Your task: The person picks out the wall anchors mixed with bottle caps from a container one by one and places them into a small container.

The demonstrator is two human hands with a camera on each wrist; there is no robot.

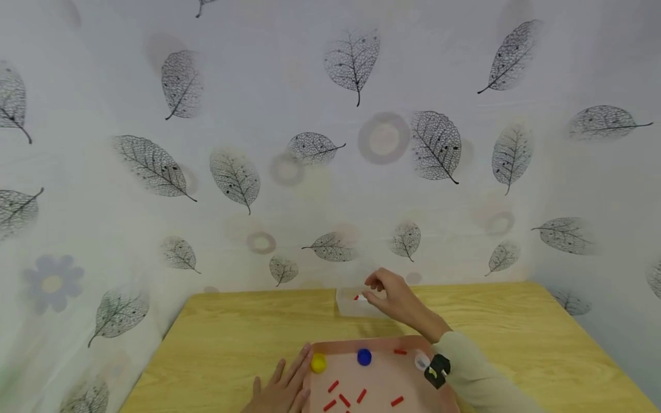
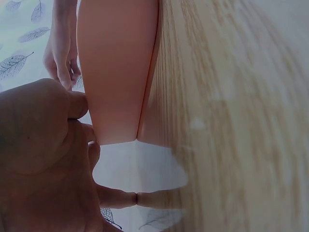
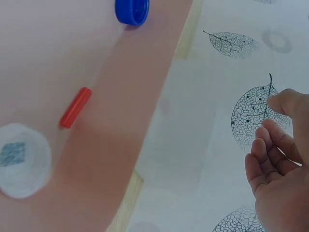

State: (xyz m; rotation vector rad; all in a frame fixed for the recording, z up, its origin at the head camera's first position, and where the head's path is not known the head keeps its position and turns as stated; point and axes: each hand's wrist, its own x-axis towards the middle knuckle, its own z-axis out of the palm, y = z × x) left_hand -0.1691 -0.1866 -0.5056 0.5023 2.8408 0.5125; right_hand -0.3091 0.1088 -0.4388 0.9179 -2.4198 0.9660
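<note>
1. The right hand (image 1: 389, 295) hangs by the box (image 1: 347, 307) at the table's (image 1: 232, 332) back edge, thumb well apart from loosely bent fingers, with nothing visible in its grasp.
2. A bit of red and something white show in the box, too small to identify. A low knuckle could knock the light-looking box askew.
3. The left hand (image 1: 281, 396), fingers mostly straight and spread, rests against the left wall of the tray (image 1: 341, 347); a hard push there could slide the tray.
4. Red sticks (image 1: 397, 401) lie scattered in the tray; a jolt could roll them.
5. The yellow cap (image 1: 318, 362) sits in the tray's back left corner, the blue cap (image 1: 364, 357) near the back edge.
6. The sleeve (image 1: 480, 373) crosses near the back right corner; dropping lower, it could drag the clear cap (image 1: 421, 361).
</note>
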